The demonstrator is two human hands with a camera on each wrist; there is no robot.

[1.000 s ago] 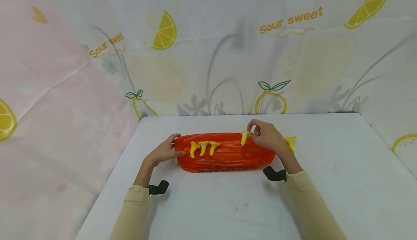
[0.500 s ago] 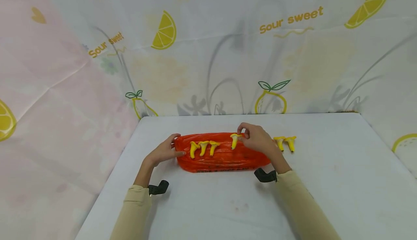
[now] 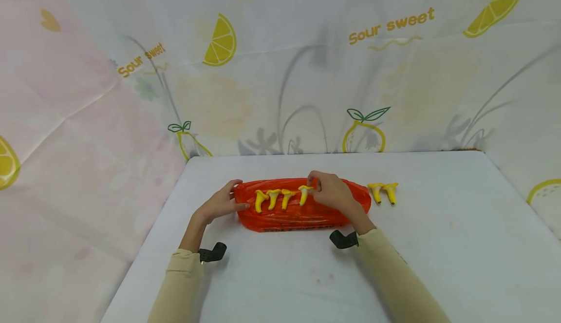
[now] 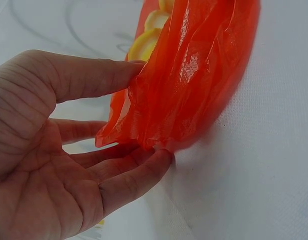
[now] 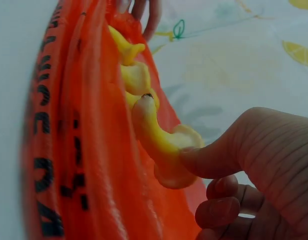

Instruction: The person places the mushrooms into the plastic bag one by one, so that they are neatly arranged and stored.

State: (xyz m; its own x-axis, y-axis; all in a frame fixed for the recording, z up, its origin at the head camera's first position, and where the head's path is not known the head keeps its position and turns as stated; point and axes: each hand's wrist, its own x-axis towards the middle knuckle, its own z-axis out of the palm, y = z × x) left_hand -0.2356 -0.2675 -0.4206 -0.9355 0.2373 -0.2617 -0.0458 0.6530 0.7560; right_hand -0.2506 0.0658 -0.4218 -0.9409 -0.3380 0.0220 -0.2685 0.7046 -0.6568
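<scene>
Held mushroom (image 3: 303, 197) is in the right hand (image 3: 332, 190), at the thumb tip, just left of the curled fingers. Right hand pinches it by the cap; stem points down toward the person. It sits over the red bag (image 3: 324, 216), right of the row; can't tell if it touches the bag.

Left hand (image 3: 221, 202) grips the bag's left end: thumb on the upper face, fingers behind and under. Row's nearest mushroom is just past that thumb, not held.

Count: 6 yellow mushrooms. 1 held. 3 in the row (image 3: 273, 199) on the bag's left half, side by side, caps away from the person, stems toward. 2 in the loose pair (image 3: 390, 194) on the white table (image 3: 280, 274), just beside the bag's right end, behind the right forearm, same orientation.

1 bag, lying lengthwise left to right, black lettering along the near side. 2 hands, 2 beige sleeves (image 3: 177, 284), 2 black wrist mounts (image 3: 213, 253). 1 fruit-print backdrop (image 3: 280, 94) behind the table.
</scene>
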